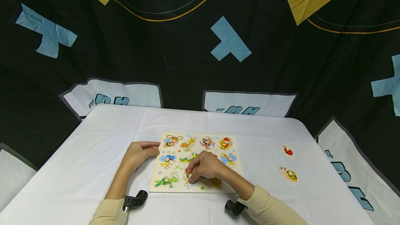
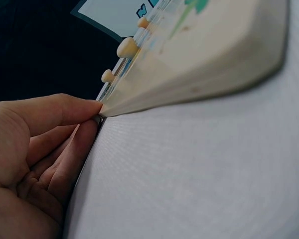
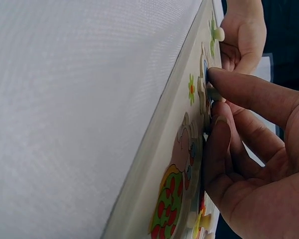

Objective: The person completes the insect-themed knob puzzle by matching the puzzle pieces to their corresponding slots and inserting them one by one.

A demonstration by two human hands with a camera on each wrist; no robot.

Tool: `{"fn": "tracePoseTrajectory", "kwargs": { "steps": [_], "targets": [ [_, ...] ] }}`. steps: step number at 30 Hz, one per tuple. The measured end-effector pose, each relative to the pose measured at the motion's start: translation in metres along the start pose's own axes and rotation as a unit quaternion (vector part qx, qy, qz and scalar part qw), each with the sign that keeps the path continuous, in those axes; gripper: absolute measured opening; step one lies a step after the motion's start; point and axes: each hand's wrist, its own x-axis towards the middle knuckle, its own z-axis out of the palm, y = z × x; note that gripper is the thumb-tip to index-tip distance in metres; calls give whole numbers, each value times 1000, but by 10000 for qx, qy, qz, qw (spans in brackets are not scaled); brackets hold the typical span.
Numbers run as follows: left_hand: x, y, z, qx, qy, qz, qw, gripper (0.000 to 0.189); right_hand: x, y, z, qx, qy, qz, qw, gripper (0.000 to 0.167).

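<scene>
A wooden peg puzzle board (image 1: 178, 169) with insect pictures lies flat on the white table. My left hand (image 1: 139, 154) rests at its left side; the fingertips (image 2: 94, 107) touch the edge. Over the bottom row, my right hand (image 1: 204, 166) pinches the peg of a bug puzzle piece (image 3: 203, 97) between thumb and fingers. That piece, partly blue, sits at its slot, largely hidden by the fingers in the head view. Beside it, the printed snail picture (image 3: 167, 199) shows on the board. A green grasshopper piece (image 1: 167, 180) is left of the right hand.
Two loose pieces, a ladybug (image 1: 287, 150) and a snail (image 1: 288, 174), lie on the table right of the board. A black cloth with blue and yellow tape marks (image 1: 231, 39) hangs behind. Each wrist carries a black camera (image 1: 135, 200).
</scene>
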Motion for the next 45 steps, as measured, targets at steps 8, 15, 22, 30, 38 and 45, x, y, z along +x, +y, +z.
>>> {"fn": "tracePoseTrajectory", "kwargs": {
  "steps": [8,15,22,30,38,45],
  "targets": [
    [-1,1,1,-6,-20,18,10000,36,-1,0,1,-19,-5,-42,10000,13],
    [-1,2,1,-40,-14,35,10000,37,-1,1,0,-10,-57,-33,10000,13],
    [-1,1,1,66,3,-22,10000,37,1,4,0,-44,-105,-26,9999,14],
    [-1,2,1,51,-4,-48,10000,37,1,5,-1,32,-132,-20,9999,15],
    [-1,1,0,129,3,21,9999,37,1,4,-2,151,-158,34,9998,15],
    [0,1,0,82,2,18,10000,37,2,5,-3,116,-211,57,9997,15]
  ]
}}
